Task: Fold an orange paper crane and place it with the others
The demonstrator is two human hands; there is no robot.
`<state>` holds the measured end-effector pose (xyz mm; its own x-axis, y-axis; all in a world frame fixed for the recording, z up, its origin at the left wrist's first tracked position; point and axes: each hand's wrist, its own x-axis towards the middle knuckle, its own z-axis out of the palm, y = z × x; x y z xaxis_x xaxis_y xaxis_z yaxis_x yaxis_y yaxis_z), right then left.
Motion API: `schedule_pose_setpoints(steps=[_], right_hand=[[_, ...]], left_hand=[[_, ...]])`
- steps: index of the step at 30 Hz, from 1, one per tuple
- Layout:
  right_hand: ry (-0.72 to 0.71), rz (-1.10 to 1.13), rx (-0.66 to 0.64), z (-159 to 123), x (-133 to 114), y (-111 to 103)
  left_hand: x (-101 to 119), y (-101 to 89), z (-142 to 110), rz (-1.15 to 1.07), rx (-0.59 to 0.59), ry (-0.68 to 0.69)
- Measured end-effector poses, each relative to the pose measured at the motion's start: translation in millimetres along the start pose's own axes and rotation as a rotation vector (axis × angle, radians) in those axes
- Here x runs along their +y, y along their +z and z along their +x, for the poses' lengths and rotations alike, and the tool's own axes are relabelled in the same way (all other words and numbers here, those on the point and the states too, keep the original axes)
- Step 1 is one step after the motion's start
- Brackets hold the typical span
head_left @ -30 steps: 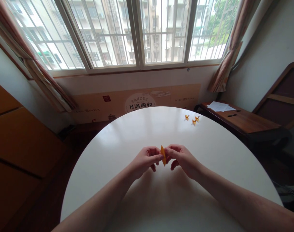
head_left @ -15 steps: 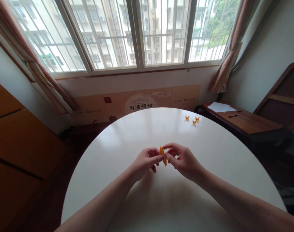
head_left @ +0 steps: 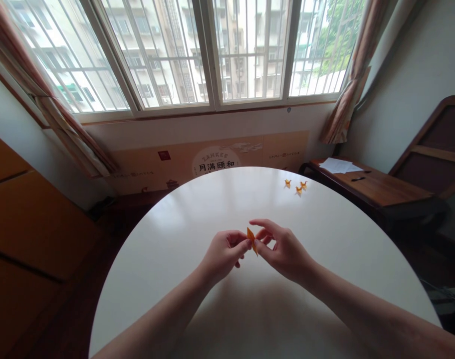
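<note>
A small piece of folded orange paper (head_left: 250, 234) is held up over the middle of the table, its two pointed ends up and down. My left hand (head_left: 227, 252) pinches it from the left between thumb and fingers. From the right, my right hand (head_left: 283, 249) grips its edge with the thumb and curled fingers, while the index finger reaches out above, off the paper. The fingers partly cover the fold, so its exact shape is hard to make out.
Three small folded paper birds (head_left: 298, 190) stand near the far right edge of the round white table (head_left: 167, 219). Behind it, a wooden side table (head_left: 384, 187) bears white papers (head_left: 336, 165) and a small dark object (head_left: 358, 179). A barred window (head_left: 212, 55) fills the far wall.
Both hands stay around the folded paper in nearly the same place. The right index finger has lifted and straightened away from it. The view has shifted slightly.
</note>
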<state>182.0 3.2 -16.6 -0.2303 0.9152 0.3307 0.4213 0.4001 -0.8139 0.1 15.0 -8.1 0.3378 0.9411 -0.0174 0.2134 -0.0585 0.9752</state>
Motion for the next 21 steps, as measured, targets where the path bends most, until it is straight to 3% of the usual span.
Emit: schedule_pose_setpoints(steps=[11, 21], right_hand=[[-0.003, -0.007, 0.014, 0.1, -1.8, -0.9], [0.055, 0.258, 0.041, 1.4, -3.1, 0.6]], left_hand=[[4.9, -0.3, 0.7, -0.127, -0.007, -0.046], [2.9, -3.4, 4.1, -0.212, 0.058, 0.059]])
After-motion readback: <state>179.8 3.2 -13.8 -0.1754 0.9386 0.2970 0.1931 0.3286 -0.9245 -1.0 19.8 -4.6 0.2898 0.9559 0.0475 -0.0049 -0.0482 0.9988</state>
